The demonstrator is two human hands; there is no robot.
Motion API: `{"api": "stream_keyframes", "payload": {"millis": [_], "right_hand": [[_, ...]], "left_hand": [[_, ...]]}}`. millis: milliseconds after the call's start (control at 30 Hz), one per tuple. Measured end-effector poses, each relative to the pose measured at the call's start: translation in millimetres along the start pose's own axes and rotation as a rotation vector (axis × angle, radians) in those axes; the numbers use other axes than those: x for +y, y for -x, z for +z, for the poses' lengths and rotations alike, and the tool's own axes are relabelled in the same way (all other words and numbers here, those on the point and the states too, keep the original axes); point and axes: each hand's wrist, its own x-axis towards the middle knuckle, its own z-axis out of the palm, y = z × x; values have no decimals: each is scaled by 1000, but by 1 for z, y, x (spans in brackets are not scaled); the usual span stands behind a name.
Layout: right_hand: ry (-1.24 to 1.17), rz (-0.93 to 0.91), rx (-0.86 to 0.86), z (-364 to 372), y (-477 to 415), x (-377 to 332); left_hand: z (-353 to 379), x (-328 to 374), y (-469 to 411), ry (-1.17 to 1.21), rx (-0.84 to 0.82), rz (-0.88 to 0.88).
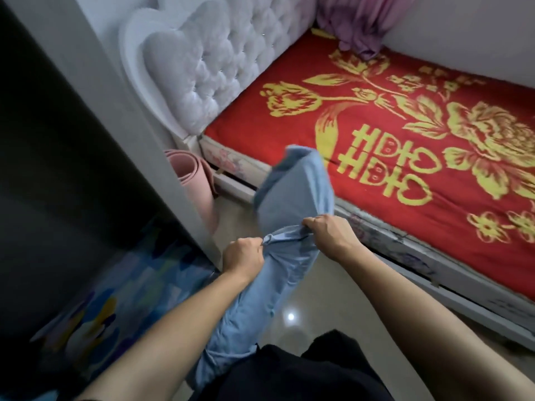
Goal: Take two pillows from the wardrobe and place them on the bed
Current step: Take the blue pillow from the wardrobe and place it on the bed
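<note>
A light blue pillow [295, 195] hangs in front of me over the floor, its far end reaching up to the edge of the bed [390, 117]. My left hand [243, 256] and my right hand [330, 233] both clutch bunched blue fabric at its near end; loose blue cover trails down toward my body. The bed carries a red blanket with yellow flowers and has a white tufted headboard [208, 62]. The wardrobe [58, 169] is the dark opening at the left, edged by a grey panel.
A rolled pink mat [194, 183] stands between the wardrobe panel and the bed frame. Purple cloth [362, 27] lies at the bed's far corner. Colourful bedding [115, 299] sits low in the wardrobe. A narrow strip of glossy floor [318, 299] runs along the bed.
</note>
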Motion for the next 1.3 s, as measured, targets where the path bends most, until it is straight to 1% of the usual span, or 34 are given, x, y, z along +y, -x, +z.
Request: {"api": "stream_keyframes", "payload": {"millis": [67,167,267,400,600,700,767,900,1133,1200,1300], "right_hand": [[-80,93,63,-17,-16,20],[-186,208,242,-39,-41,57],[-232,219,372,-49,-62,91],[-268,223,514,-63,-117,145],[-356,229,461,-99,-219,232],[-398,169,448,-117,-261,264],[-409,135,491,-128,-290,280],[-449,140,571,-147,-348,297],[-458,242,603,-173,-457,321],[-432,297,583,-177,-487,323],[-370,382,506,-170,-526,320]], "left_hand": [[-7,13,-26,37,44,60],[-16,45,-66,82,67,138],[-25,69,-119,167,142,159],[-41,100,-206,136,235,216],[-65,157,-322,74,318,184],[-77,174,-367,72,370,200],[-86,182,-397,73,406,201],[-103,186,-457,102,450,188],[-109,173,-579,210,414,215],[-107,164,-614,260,362,236],[-98,139,-658,268,221,262]]}}
